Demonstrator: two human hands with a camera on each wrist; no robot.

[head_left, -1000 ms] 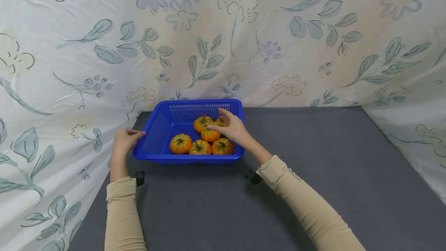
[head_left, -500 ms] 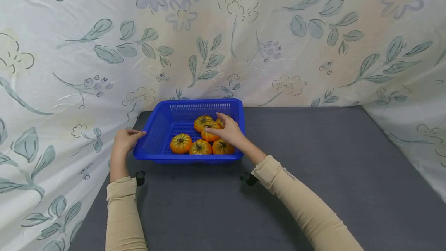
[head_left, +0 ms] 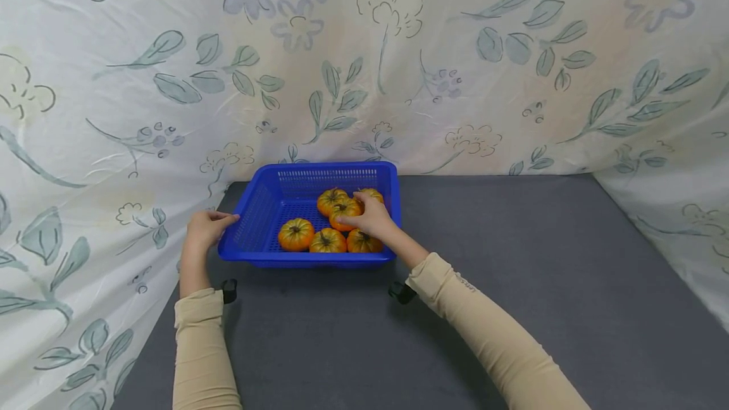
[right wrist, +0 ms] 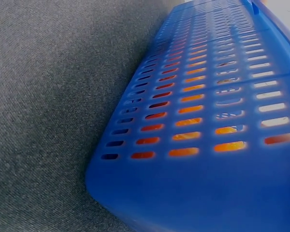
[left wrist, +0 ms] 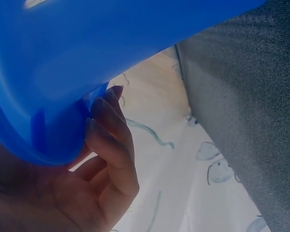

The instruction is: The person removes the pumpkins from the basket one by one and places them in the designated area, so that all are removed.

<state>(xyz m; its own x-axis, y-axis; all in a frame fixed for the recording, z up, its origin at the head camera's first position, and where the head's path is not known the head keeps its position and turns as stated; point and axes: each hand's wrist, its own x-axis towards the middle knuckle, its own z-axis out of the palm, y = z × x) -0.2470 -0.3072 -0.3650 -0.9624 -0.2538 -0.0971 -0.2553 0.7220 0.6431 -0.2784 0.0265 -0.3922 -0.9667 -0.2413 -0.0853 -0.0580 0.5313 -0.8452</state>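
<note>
A blue plastic basket (head_left: 250,233) with slotted walls holds several small orange pumpkins, among them one at the front left (head_left: 295,235). My left hand (head_left: 206,229) grips its left rim; in the left wrist view the fingers (left wrist: 113,157) curl round the rim's edge (left wrist: 53,157). Inside the basket, my right hand (head_left: 376,217) has its thumb and fingers round the right side of the middle pumpkin (head_left: 343,209), partly covering it. The right wrist view shows only the basket's outer wall (right wrist: 193,188), with orange behind the slots; the right hand is out of sight there.
The basket stands on a dark grey table (head_left: 501,258), near its back edge. Flower-printed cloth (head_left: 433,68) hangs behind and along both sides. More pumpkins lie close round the right hand, one at the front right (head_left: 364,243) and one at the back right (head_left: 373,193).
My right hand has moved down and left, from above the back right pumpkin onto the middle one, and its fingers have closed round it. The left hand and basket stay put.
</note>
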